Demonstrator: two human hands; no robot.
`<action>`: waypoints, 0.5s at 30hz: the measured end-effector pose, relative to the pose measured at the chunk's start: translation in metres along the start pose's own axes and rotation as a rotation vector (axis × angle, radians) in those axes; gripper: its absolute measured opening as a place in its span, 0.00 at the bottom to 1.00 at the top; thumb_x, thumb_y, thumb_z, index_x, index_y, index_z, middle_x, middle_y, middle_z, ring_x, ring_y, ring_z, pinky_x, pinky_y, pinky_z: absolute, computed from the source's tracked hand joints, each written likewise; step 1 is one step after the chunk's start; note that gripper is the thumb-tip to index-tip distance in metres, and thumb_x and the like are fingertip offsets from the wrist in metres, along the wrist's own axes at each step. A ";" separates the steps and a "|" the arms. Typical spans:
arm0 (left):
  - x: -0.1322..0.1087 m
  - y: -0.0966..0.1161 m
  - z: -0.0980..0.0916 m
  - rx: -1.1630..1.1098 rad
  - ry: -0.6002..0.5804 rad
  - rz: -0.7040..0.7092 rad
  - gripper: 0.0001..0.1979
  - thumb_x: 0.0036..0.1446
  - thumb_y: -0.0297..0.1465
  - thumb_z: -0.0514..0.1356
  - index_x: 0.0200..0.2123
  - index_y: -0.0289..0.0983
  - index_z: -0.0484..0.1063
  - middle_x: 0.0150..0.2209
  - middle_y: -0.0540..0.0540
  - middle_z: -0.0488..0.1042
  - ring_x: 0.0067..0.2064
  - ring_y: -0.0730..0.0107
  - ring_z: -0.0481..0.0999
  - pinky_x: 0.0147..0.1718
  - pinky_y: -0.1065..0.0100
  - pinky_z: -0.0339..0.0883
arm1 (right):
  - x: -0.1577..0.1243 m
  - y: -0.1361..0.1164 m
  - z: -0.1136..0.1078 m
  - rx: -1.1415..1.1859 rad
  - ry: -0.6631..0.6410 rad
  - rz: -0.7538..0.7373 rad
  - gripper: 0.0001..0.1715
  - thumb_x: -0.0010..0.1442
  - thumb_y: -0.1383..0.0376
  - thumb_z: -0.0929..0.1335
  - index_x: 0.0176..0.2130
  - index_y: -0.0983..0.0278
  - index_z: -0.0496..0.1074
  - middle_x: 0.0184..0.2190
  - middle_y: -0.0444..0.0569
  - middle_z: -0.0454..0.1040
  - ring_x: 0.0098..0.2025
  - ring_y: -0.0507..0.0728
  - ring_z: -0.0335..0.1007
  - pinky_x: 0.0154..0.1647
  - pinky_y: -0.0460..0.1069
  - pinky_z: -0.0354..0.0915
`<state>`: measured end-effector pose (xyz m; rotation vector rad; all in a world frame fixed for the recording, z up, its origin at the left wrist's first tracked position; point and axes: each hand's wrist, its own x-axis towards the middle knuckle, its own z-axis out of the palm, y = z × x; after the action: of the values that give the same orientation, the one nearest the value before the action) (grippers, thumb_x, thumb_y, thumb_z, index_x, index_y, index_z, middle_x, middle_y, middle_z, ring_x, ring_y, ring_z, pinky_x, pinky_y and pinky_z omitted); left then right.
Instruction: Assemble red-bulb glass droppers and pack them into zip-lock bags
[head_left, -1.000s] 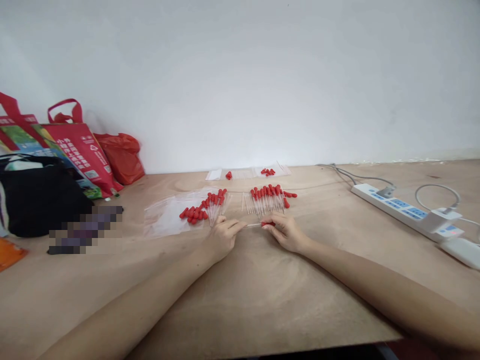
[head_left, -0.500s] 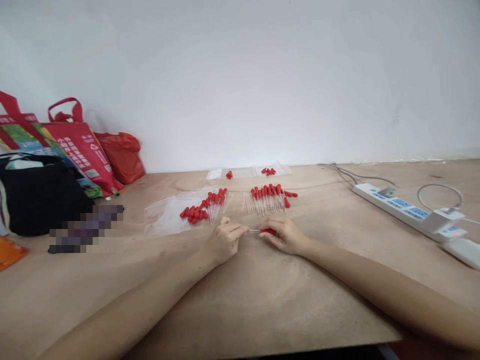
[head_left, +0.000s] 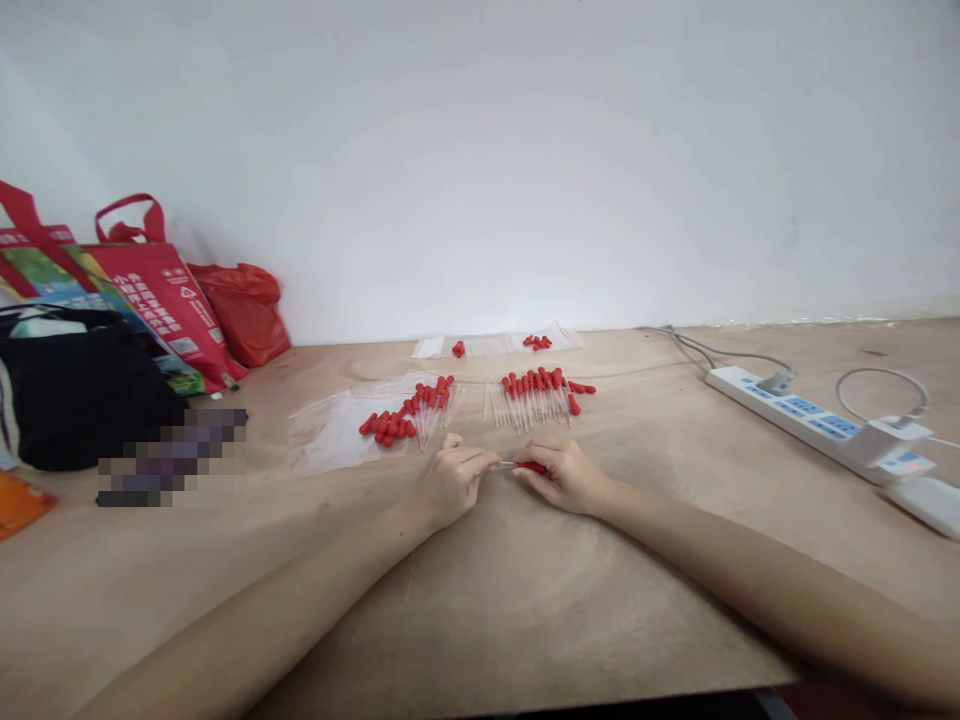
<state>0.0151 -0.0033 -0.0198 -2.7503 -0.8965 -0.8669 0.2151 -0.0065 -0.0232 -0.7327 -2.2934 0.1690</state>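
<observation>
My left hand [head_left: 454, 482] pinches a thin clear dropper tube [head_left: 507, 464], whose short bare length shows between my hands. At its right end, my right hand [head_left: 568, 477] has its fingers closed round a red rubber bulb [head_left: 533, 467]. Whether the tube sits inside the bulb is hidden by the fingers. Beyond my hands lies a row of droppers with red bulbs [head_left: 536, 392]. To the left, more bulbs and tubes [head_left: 431, 398] and a loose pile of red bulbs [head_left: 388, 428] rest on or beside a clear plastic bag [head_left: 330, 430].
Near the wall lies another clear bag [head_left: 487, 345] with red bulbs. A white power strip [head_left: 787, 405] with cables and a plugged-in charger [head_left: 885, 440] is on the right. At the left stand a black bag [head_left: 82, 400], a red printed bag [head_left: 161, 310] and a red plastic bag [head_left: 244, 315].
My right hand has moved slightly left with the red bulb, so a shorter length of tube shows between my hands. My left hand has hardly moved.
</observation>
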 end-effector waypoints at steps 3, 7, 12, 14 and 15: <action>0.002 0.000 -0.003 0.046 0.027 -0.044 0.12 0.59 0.28 0.47 0.42 0.38 0.67 0.36 0.46 0.75 0.36 0.70 0.72 0.37 0.65 0.56 | 0.004 0.002 -0.008 -0.107 0.029 0.009 0.11 0.57 0.61 0.61 0.32 0.64 0.70 0.26 0.49 0.69 0.30 0.54 0.63 0.33 0.49 0.58; 0.004 -0.007 -0.008 0.229 0.106 -0.225 0.19 0.57 0.34 0.51 0.51 0.36 0.60 0.46 0.40 0.69 0.47 0.61 0.65 0.45 0.58 0.51 | 0.005 0.026 -0.026 -0.235 0.195 0.167 0.12 0.55 0.59 0.63 0.29 0.62 0.72 0.27 0.49 0.70 0.33 0.55 0.63 0.38 0.52 0.55; 0.002 -0.021 -0.007 0.329 0.070 -0.445 0.16 0.51 0.35 0.55 0.45 0.38 0.65 0.47 0.39 0.65 0.49 0.54 0.61 0.43 0.52 0.52 | -0.001 0.074 -0.040 -0.261 0.439 0.751 0.16 0.54 0.56 0.61 0.28 0.63 0.72 0.25 0.48 0.71 0.29 0.55 0.64 0.33 0.50 0.55; 0.002 -0.022 -0.004 0.335 0.059 -0.459 0.15 0.51 0.35 0.56 0.43 0.38 0.66 0.47 0.39 0.65 0.49 0.54 0.60 0.43 0.52 0.52 | -0.001 0.086 -0.039 -0.295 0.452 0.918 0.16 0.52 0.55 0.61 0.29 0.63 0.71 0.24 0.48 0.72 0.28 0.56 0.65 0.34 0.51 0.55; 0.002 -0.022 -0.004 0.338 0.060 -0.457 0.15 0.51 0.35 0.56 0.42 0.39 0.66 0.47 0.39 0.65 0.49 0.54 0.60 0.43 0.52 0.52 | 0.000 0.089 -0.037 -0.317 0.447 0.965 0.16 0.51 0.55 0.62 0.29 0.63 0.71 0.24 0.47 0.72 0.29 0.56 0.65 0.36 0.52 0.54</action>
<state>0.0018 0.0150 -0.0171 -2.2545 -1.5342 -0.7629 0.2809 0.0643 -0.0239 -1.7949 -1.4022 0.0621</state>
